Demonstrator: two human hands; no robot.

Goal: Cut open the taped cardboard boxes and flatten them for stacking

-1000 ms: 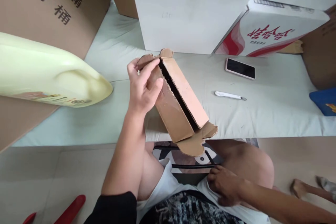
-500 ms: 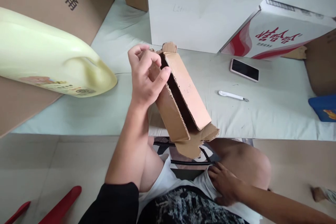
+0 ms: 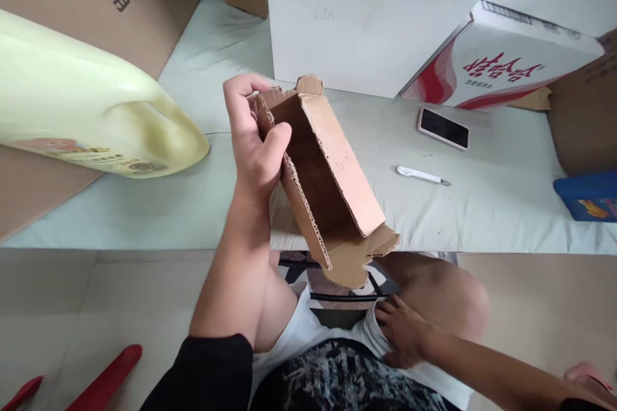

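Left hand pinches open cardboard box at its ten o'clock

Taking the cardboard box as the dial's centre, with twelve at the top of the view, the left hand sits at ten o'clock, its thumb hooked over the edge of a raised flap and its fingers curled behind; some fingertips are hidden. The cardboard box slants from eleven o'clock to five, its long mouth gaping, its near end reaching past the front edge of the cloth-covered bench. Whether its base bears on the bench cannot be told.

The right hand is at five o'clock, apart from the cardboard box, resting on the white shorts with its fingers lying loosely parted.

A white cutter lies at three o'clock, and a phone, screen up, at two. Beyond the phone stands a red-and-white carton. A large white box rises towards twelve, and a pale yellow jug fills the stretch between nine and ten, past the left hand.
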